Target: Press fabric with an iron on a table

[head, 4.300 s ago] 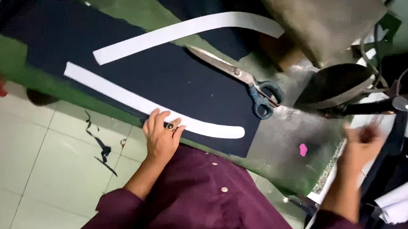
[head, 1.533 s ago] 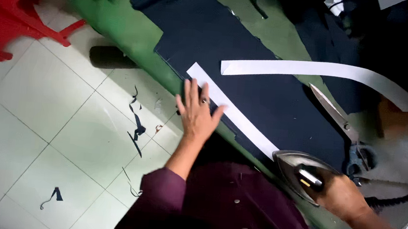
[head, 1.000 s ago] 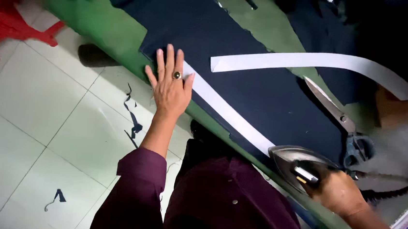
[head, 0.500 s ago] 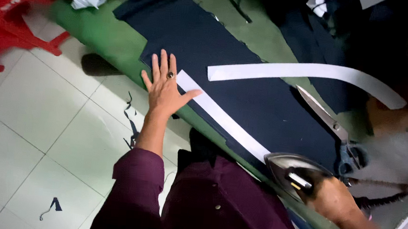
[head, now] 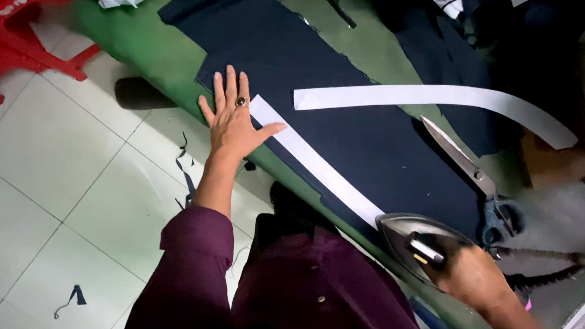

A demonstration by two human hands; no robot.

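The green worktop (head: 155, 49) is carrying a long navy cloth (head: 351, 120) running diagonally from upper left to lower right. A white strip (head: 313, 166) is lying along the cloth's near edge on the same diagonal. The left hand (head: 233, 121) is pressing flat, fingers spread wide, just beside the strip's upper end, thumb touching it. The right hand (head: 471, 276) is gripping the iron (head: 418, 244), fingers closed round its handle, nose pointing up-left onto the strip's lower end. Scissors (head: 472, 179) are lying nearby.

Navy fabric (head: 338, 112) on green table cover (head: 149, 42); two white strips (head: 313, 163), (head: 437, 99); silver iron (head: 418, 244); maroon sleeve (head: 182, 281); red stool (head: 12, 17), upper left; pale floor tiles (head: 40, 186).
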